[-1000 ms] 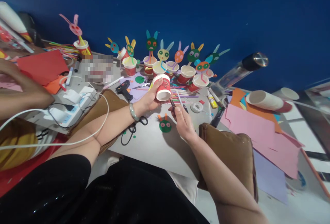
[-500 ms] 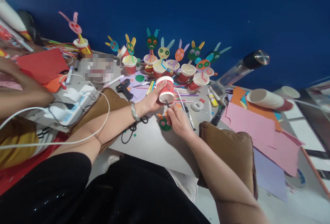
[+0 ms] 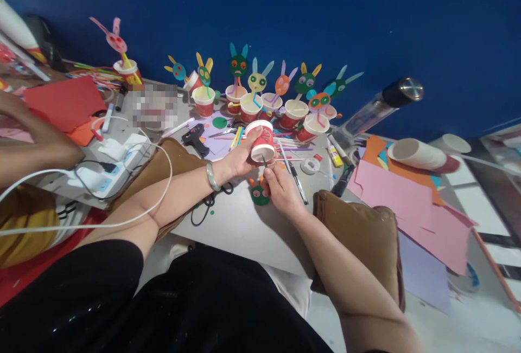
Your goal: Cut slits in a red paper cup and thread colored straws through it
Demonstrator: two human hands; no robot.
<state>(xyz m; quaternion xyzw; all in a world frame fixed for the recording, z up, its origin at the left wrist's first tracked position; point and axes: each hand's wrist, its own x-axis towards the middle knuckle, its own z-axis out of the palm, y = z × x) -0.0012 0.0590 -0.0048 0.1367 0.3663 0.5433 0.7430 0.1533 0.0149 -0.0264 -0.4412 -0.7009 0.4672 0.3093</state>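
Observation:
My left hand is wrapped round a red and white paper cup, tipped so its white base faces me. In my right hand, thumb and fingers pinch a thin dark tool whose tip meets the cup's base; what kind of tool it is cannot be made out. Just below the cup, a green paper face with orange ears lies on the table. Behind the hands stand several cups with coloured paper rabbit heads, one of them a yellow head.
A black glue gun lies left of the cup, near a white power strip with cables. At right are a brown cushion, pink paper and a clear bottle. Another person's arm rests at far left.
The dark tool's tip sits slightly higher on the cup's base. Both hands keep nearly the same place, and the whole view has shifted a little.

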